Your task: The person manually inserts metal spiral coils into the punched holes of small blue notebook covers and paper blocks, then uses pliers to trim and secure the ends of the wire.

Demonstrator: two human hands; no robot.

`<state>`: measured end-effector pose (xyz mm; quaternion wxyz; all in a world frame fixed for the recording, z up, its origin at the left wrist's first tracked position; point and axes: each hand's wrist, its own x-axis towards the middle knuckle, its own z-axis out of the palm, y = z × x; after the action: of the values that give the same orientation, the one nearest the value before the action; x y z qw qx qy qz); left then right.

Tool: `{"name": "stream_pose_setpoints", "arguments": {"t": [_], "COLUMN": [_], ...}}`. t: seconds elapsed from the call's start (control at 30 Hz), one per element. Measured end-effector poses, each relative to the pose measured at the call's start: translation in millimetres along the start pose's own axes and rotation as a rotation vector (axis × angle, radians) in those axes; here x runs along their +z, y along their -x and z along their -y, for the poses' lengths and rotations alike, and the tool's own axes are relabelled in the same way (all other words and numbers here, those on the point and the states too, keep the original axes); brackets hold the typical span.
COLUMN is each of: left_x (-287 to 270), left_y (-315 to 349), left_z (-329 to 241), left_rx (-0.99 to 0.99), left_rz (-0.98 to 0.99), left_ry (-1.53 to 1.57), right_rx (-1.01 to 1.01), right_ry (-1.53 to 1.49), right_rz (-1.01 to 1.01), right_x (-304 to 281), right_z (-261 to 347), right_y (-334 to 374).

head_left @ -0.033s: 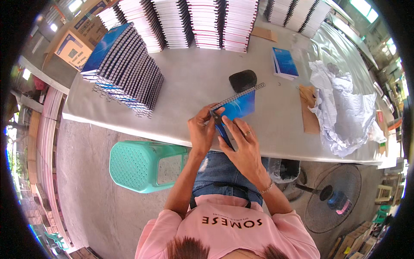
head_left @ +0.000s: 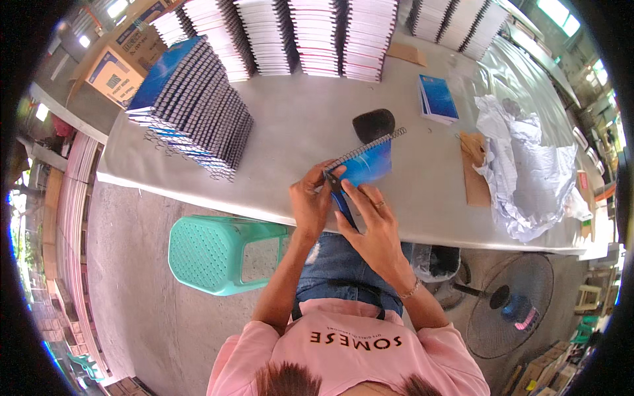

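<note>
A blue spiral notebook [head_left: 367, 164] is held at the near edge of the table, its dark wire coil [head_left: 370, 150] running along the upper side and sticking out past the far right corner. My left hand [head_left: 310, 198] is closed around the notebook's left end. In my right hand [head_left: 374, 224] are blue-handled pliers [head_left: 341, 200], their jaws against the near left end of the coil, beside my left fingertips. Whether the jaws grip the wire is hidden by the fingers. Just beyond the coil lies a black rounded pad [head_left: 373, 124].
A tall stack of blue spiral notebooks [head_left: 198, 105] stands at the left, with several white-paged stacks [head_left: 317, 39] behind. At the right lie a small blue booklet stack [head_left: 437, 98], brown cardboard [head_left: 477, 178] and crumpled white paper [head_left: 525, 178]. Below are a green stool [head_left: 208, 254] and a fan [head_left: 508, 303].
</note>
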<state>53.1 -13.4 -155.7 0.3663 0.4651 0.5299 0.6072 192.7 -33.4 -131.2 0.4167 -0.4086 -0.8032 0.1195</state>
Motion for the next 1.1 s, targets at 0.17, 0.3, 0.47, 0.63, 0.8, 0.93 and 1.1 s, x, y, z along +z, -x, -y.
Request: {"name": "stream_pose_setpoints", "arguments": {"t": [0.17, 0.3, 0.47, 0.63, 0.8, 0.93, 1.1], "left_x": [9, 1, -45, -111, -182, -207, -216], "left_y": [2, -6, -30, -77, -133, -141, -140], "left_z": [-17, -40, -116, -229, -229, -196, -174], "left_rx": [0.3, 0.225, 0.234, 0.6, 0.611, 0.506, 0.378], "left_rz": [-0.044, -0.082, -0.243, -0.42, -0.469, -0.488, -0.451], "left_ry": [-0.328, -0.418, -0.412, -0.331, -0.486, -0.517, -0.438], "right_rx": [0.708, 0.629, 0.304, 0.313, 0.288, 0.266, 0.244], "right_ry": [-1.348, -0.952, -0.032, 0.282, 0.336, 0.345, 0.34], "right_rz": [0.395, 0.468, 0.089, 0.019, 0.045, 0.027, 0.056], "right_x": [-28, -50, -62, -78, -78, -74, -82], "right_z": [-7, -11, -62, -117, -115, -115, -109], "right_y": [-12, -21, -19, -7, -5, -4, -9]}}
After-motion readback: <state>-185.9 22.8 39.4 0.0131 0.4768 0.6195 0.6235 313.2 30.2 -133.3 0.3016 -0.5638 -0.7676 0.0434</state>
